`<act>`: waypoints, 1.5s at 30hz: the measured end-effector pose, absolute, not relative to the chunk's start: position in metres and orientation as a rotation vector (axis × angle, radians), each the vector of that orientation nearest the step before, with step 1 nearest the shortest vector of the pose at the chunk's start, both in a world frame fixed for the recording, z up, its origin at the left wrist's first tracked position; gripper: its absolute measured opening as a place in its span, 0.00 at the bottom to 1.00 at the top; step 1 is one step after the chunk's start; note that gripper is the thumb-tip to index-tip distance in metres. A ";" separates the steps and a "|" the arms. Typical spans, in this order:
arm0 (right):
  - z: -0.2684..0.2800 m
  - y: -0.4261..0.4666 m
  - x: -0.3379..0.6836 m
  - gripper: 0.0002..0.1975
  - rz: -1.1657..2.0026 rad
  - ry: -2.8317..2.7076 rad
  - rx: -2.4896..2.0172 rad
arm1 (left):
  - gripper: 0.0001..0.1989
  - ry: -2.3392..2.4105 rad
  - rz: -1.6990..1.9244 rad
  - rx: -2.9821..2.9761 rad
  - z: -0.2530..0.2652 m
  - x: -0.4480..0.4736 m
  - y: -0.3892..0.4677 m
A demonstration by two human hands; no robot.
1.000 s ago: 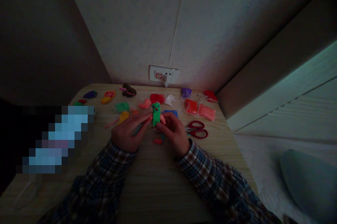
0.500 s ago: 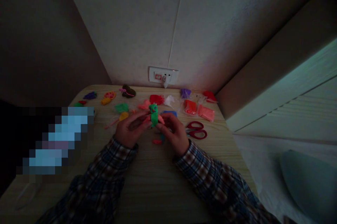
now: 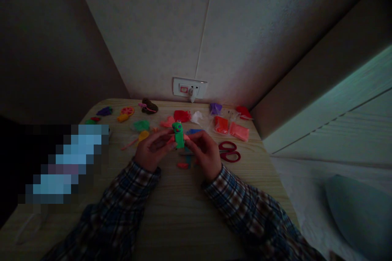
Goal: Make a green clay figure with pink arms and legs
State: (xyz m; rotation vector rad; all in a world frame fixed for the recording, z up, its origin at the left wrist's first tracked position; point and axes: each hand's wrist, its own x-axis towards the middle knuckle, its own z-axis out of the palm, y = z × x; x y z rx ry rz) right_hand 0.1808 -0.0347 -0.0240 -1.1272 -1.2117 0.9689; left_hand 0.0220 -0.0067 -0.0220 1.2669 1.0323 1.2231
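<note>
Between both hands, above the table, is a small upright green clay figure point(image 3: 179, 140) with a face on its head and pink pieces at its two sides. My left hand point(image 3: 152, 149) pinches its left side, fingers closed on the pink part. My right hand point(image 3: 203, 151) is closed on the pink piece at its right side. Beneath the hands lie an orange-pink clay piece point(image 3: 183, 166) and a teal strip, partly covered. Just right of my right hand are red-handled scissors point(image 3: 229, 156), their blades partly hidden behind it.
Behind the hands lie bags of coloured clay, among them orange point(image 3: 221, 124), pink point(image 3: 239, 131) and purple point(image 3: 216, 108). A brown clay shape point(image 3: 148, 106) and yellow-orange pieces point(image 3: 125, 114) sit at back left. A wall socket point(image 3: 190, 88) holds a plug. A blurred-out bright object point(image 3: 70, 163) is left.
The green figure has turned slightly in my hands, and its head tilts differently. My right hand has shifted a little, showing more of the scissor blades and the teal strip.
</note>
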 end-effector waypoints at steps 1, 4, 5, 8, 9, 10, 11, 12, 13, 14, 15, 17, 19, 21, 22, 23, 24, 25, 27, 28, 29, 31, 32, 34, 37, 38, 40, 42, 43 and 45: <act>-0.024 -0.034 0.181 0.11 0.981 -1.208 -1.121 | 0.23 1.047 1.236 1.252 -0.022 0.022 -0.007; -0.022 -0.034 0.181 0.12 1.008 -1.183 -1.112 | 0.21 1.063 1.261 1.233 -0.020 0.025 -0.010; -0.022 -0.033 0.181 0.12 1.010 -1.176 -1.115 | 0.21 1.056 1.260 1.232 -0.020 0.025 -0.011; -0.021 -0.034 0.181 0.11 0.999 -1.172 -1.137 | 0.20 1.037 1.258 1.236 -0.018 0.027 -0.012; -0.021 -0.034 0.181 0.11 0.999 -1.169 -1.141 | 0.20 1.038 1.258 1.240 -0.018 0.027 -0.012; -0.021 -0.034 0.182 0.11 1.004 -1.165 -1.139 | 0.20 1.041 1.261 1.245 -0.018 0.026 -0.012; -0.021 -0.034 0.182 0.11 1.011 -1.162 -1.135 | 0.21 1.043 1.263 1.249 -0.018 0.026 -0.012; -0.020 -0.034 0.182 0.11 1.020 -1.164 -1.132 | 0.21 1.044 1.264 1.254 -0.018 0.026 -0.012; -0.020 -0.034 0.182 0.12 1.030 -1.173 -1.134 | 0.21 1.043 1.265 1.259 -0.019 0.025 -0.011; -0.019 -0.034 0.182 0.14 1.038 -1.190 -1.139 | 0.22 1.040 1.264 1.267 -0.019 0.024 -0.010; -0.019 -0.034 0.182 0.15 1.039 -1.218 -1.151 | 0.22 1.033 1.258 1.277 -0.020 0.024 -0.009; -0.018 -0.034 0.181 0.15 1.024 -1.295 -1.194 | 0.22 1.009 1.236 1.296 -0.020 0.022 -0.007; -0.017 -0.035 0.180 0.12 1.008 -1.355 -1.231 | 0.22 0.984 1.207 1.311 -0.021 0.021 -0.006; -0.017 -0.034 0.180 0.11 0.998 -1.370 -1.252 | 0.22 0.978 1.210 1.306 -0.020 0.022 -0.007; -0.017 -0.034 0.180 0.11 0.996 -1.363 -1.252 | 0.22 0.982 1.223 1.295 -0.019 0.023 -0.008; -0.017 -0.034 0.181 0.11 0.994 -1.354 -1.250 | 0.22 0.987 1.236 1.285 -0.018 0.024 -0.008; -0.017 -0.034 0.181 0.11 0.989 -1.346 -1.247 | 0.22 0.993 1.250 1.276 -0.017 0.025 -0.009; -0.017 -0.034 0.181 0.10 0.983 -1.340 -1.244 | 0.21 0.999 1.258 1.271 -0.016 0.025 -0.010; -0.017 -0.034 0.182 0.10 0.983 -1.326 -1.235 | 0.19 1.014 1.253 1.277 -0.014 0.026 -0.010; -0.016 -0.034 0.181 0.10 0.987 -1.320 -1.231 | 0.18 1.026 1.247 1.284 -0.014 0.026 -0.010; -0.016 -0.034 0.181 0.10 0.992 -1.314 -1.228 | 0.17 1.038 1.240 1.289 -0.013 0.026 -0.010; -0.016 -0.034 0.181 0.10 0.999 -1.310 -1.221 | 0.15 1.052 1.233 1.293 -0.012 0.025 -0.011; -0.016 -0.035 0.180 0.10 0.998 -1.310 -1.218 | 0.14 1.052 1.239 1.291 -0.012 0.026 -0.011; -0.016 -0.035 0.180 0.10 0.992 -1.314 -1.210 | 0.14 1.038 1.263 1.282 -0.012 0.026 -0.011; -0.017 -0.035 0.179 0.09 0.984 -1.321 -1.204 | 0.14 1.021 1.300 1.273 -0.012 0.028 -0.012; -0.017 -0.035 0.179 0.09 0.983 -1.323 -1.208 | 0.13 1.023 1.307 1.267 -0.013 0.028 -0.012; -0.019 -0.035 0.178 0.09 0.983 -1.328 -1.214 | 0.12 1.040 1.309 1.261 -0.014 0.027 -0.011; -0.020 -0.036 0.178 0.09 0.993 -1.330 -1.212 | 0.12 1.070 1.296 1.258 -0.015 0.027 -0.011; -0.020 -0.036 0.178 0.09 1.001 -1.326 -1.209 | 0.12 1.084 1.288 1.258 -0.015 0.026 -0.011; -0.021 -0.037 0.177 0.09 1.011 -1.316 -1.205 | 0.10 1.095 1.281 1.253 -0.015 0.026 -0.011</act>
